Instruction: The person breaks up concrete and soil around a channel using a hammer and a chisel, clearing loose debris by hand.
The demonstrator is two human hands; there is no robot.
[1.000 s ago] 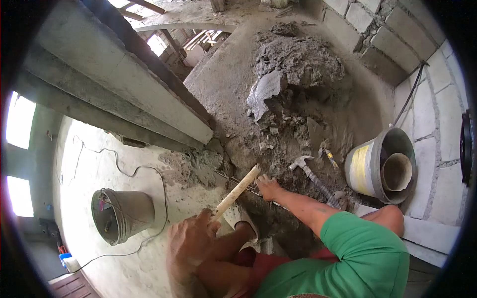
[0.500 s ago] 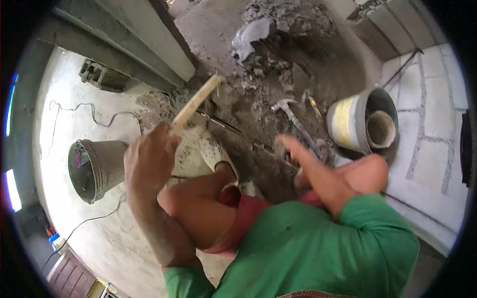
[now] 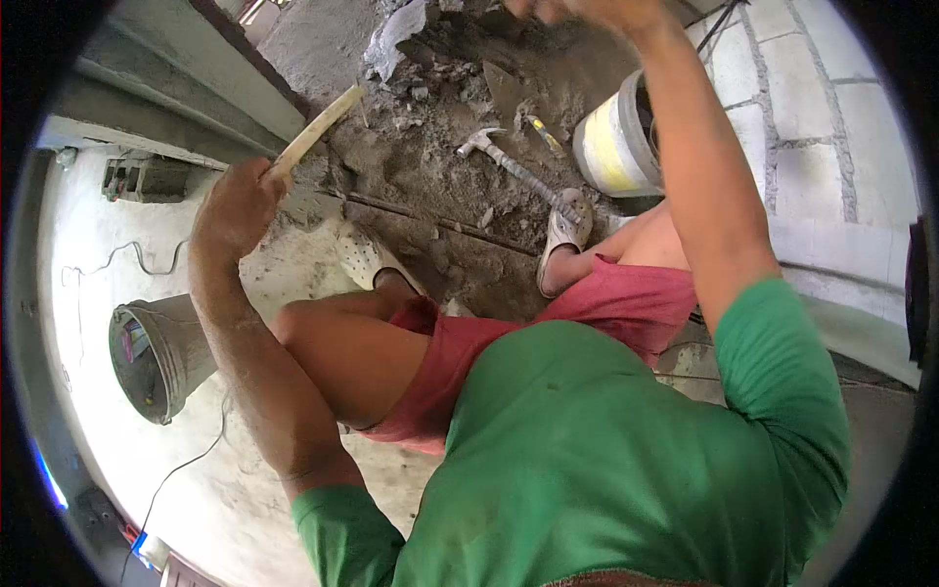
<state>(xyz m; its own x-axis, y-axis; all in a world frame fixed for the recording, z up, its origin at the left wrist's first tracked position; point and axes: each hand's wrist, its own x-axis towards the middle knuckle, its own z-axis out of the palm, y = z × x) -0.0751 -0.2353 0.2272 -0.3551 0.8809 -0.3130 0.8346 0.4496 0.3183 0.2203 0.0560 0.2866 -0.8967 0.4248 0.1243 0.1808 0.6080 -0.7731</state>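
My left hand (image 3: 238,210) is closed round the lower end of a pale wooden stick (image 3: 318,127), which points up and to the right. At the top edge of the view is my right hand (image 3: 577,12), raised and partly cut off; blur hides its fingers and whatever they may hold. Below it, a claw hammer (image 3: 523,174) with a wrapped handle lies on the dirt, its handle end against my right shoe (image 3: 567,230). A small yellow tool (image 3: 545,135) and a trowel blade (image 3: 503,88) rest beyond the hammer. A thin rod (image 3: 440,223) lies across the ground between my feet.
A bucket with a yellow patch (image 3: 608,147) stands at the right beside a block wall (image 3: 807,147). Another bucket (image 3: 186,347) is at the left, near a cable (image 3: 181,472). A hollow block (image 3: 147,180) sits by the concrete beam (image 3: 186,83). Rubble and mortar lie ahead.
My right hand has risen from near the ground by the rod to the top edge of the view. My left hand keeps the stick, now further left. The view has tilted downward.
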